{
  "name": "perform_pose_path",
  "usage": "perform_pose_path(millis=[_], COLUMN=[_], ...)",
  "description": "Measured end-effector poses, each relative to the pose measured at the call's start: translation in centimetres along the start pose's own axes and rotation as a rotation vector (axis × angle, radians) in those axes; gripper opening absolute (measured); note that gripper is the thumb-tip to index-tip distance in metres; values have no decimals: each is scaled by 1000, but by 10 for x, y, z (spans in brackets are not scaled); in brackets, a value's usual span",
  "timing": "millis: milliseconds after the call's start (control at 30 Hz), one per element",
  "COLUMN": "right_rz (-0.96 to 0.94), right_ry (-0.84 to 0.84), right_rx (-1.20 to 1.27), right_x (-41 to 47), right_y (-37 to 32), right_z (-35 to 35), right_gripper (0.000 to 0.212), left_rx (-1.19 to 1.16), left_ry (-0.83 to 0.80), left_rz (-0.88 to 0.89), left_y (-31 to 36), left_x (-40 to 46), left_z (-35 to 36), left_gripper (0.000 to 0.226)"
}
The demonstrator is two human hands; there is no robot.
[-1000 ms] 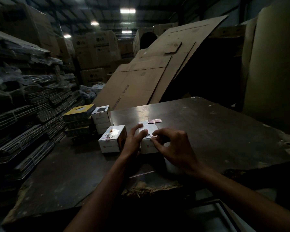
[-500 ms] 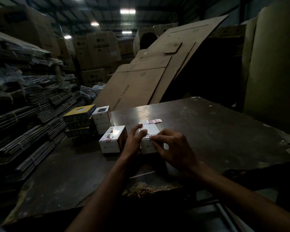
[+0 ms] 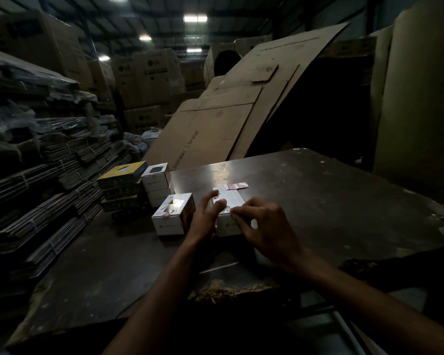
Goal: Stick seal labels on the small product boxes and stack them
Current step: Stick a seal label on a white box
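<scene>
While the left hand (image 3: pixel 207 217) grips the small white box (image 3: pixel 229 211) to steady it on the worktop (image 3: pixel 318 201), the right hand's (image 3: pixel 264 228) fingertips (image 3: pixel 235 213) pinch at its top front edge, apparently pressing a seal label down.

The tabletop (image 3: pixel 331 201) is dark, worn and a bit shiny. A small white box (image 3: pixel 230 216) sits near the middle of it. Another white box (image 3: pixel 171 217) stands just beside it on the left. Farther back at the left edge are two white boxes in a stack (image 3: pixel 156 185), next to a pile of yellow and black boxes (image 3: pixel 122 187). A strip of labels (image 3: pixel 237 186) lies flat behind the middle box.
</scene>
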State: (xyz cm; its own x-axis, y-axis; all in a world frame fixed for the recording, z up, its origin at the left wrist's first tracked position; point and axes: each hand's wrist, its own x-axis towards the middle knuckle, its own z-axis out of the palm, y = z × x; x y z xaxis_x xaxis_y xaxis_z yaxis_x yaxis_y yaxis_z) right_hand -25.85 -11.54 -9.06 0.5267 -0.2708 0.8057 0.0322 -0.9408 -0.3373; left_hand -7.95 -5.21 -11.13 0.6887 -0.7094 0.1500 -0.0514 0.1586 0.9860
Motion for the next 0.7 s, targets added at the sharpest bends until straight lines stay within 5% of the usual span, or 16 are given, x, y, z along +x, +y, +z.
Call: perform_pose_path(millis=[300,467,700], right_rz=[71,74,-7], right_ry=[-74,-106,-65], right_rx=[25,177,87], right_x=[3,2,9], right_y=[2,8,5], right_z=[-1,-11,-6], right_gripper=[19,43,15], left_rx=[37,14,48], left_ry=[4,20,31], left_rz=[2,32,6], left_y=[1,2,2], left_x=[-2,-3,-1], left_z=[-1,0,1], left_gripper=[36,45,45])
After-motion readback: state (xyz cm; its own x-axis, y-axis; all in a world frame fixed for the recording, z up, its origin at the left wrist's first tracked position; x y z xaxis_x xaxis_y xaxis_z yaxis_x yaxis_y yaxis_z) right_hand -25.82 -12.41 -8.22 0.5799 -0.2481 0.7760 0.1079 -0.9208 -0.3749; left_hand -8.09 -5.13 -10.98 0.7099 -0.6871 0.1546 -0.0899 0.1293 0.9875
